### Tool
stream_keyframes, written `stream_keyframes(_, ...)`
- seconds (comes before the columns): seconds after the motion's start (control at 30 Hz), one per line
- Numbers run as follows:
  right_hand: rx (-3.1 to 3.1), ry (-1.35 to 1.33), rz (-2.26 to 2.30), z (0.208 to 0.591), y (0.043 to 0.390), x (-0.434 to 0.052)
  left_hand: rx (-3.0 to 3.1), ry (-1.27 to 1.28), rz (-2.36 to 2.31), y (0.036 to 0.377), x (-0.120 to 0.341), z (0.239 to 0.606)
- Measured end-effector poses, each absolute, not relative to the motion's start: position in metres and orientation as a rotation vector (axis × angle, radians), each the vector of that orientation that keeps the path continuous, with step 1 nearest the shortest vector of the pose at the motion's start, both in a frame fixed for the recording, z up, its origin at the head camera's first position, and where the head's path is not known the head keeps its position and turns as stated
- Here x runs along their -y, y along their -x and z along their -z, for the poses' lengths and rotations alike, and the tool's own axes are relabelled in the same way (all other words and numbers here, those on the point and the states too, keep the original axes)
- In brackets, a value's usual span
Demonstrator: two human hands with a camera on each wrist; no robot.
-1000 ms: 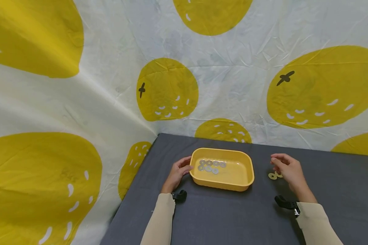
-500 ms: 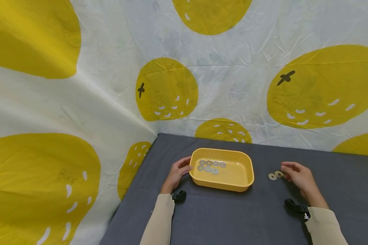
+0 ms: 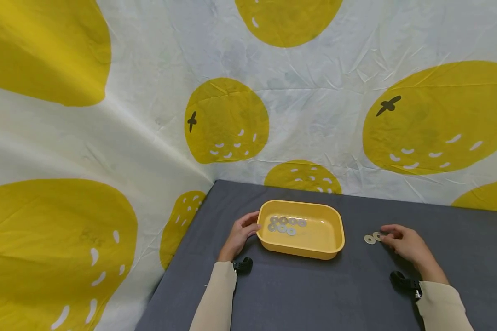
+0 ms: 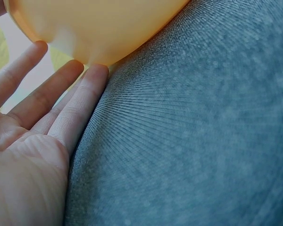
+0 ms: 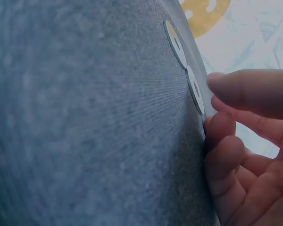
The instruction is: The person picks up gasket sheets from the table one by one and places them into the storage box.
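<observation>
The fingers (image 3: 387, 233) of the right hand (image 3: 406, 243) curl over the nearer of two flat metal washers on the grey table cover (image 3: 298, 294) in the head view; that near washer (image 3: 377, 236) lies right at the fingertips, half hidden by them, and the far washer (image 3: 369, 239) lies just beyond it, towards the yellow tray (image 3: 314, 252). The left hand (image 3: 240, 233) rests at the tray's left end with straight, relaxed fingers against its wall. Six or so washers in the tray (image 3: 286, 224) lie near that end, so by my judgement most of the gathering is done and the two loose washers remain outside. This view alone gives the whole layout, but it cannot say whether the right fingers already hold anything. The left wrist view shows what the head view cannot: the left fingertips (image 4: 92, 77) lie side by side, straight, touching the rounded lower edge of the tray (image 4: 99, 23), with the palm open; the tray's contents are out of sight. The right wrist view shows the two washers edge-on, the near washer (image 5: 195, 89) at the tips of the curled fingers (image 5: 221, 127), with the thumb hovering just above it, while the far washer (image 5: 176, 43) lies untouched beyond. Thumb and fingers are apart, closing in but pinching nothing that I can see.
</observation>
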State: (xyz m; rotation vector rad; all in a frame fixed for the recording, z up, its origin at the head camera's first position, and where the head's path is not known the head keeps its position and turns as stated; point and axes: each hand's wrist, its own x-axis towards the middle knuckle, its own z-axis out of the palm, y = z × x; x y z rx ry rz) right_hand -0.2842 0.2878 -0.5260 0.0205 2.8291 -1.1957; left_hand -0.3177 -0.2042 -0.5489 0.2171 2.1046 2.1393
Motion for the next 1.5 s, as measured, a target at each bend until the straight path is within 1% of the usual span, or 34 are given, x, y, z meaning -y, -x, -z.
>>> stream_keyframes(0.4, -2.914, -0.026, 1.061, 0.525, 0.29, -0.288, -2.115, -0.226, -2.139, 0.317, 0.202, 0.547)
stream_keyframes(0.9, -2.903, -0.004, 1.016, 0.516, 0.291, -0.283, -2.1, -0.253, -2.143, 0.319, 0.202, 0.55)
stream_keyframes(1.1, -2.888, -0.024, 1.012, 0.518, 0.292, -0.283, -2.106, -0.258, -2.133, 0.317, 0.202, 0.549)
stream_keyframes(1.5, -2.981, 0.043, 1.067, 0.525, 0.292, -0.279, -2.13, -0.23, -2.128, 0.317, 0.203, 0.55)
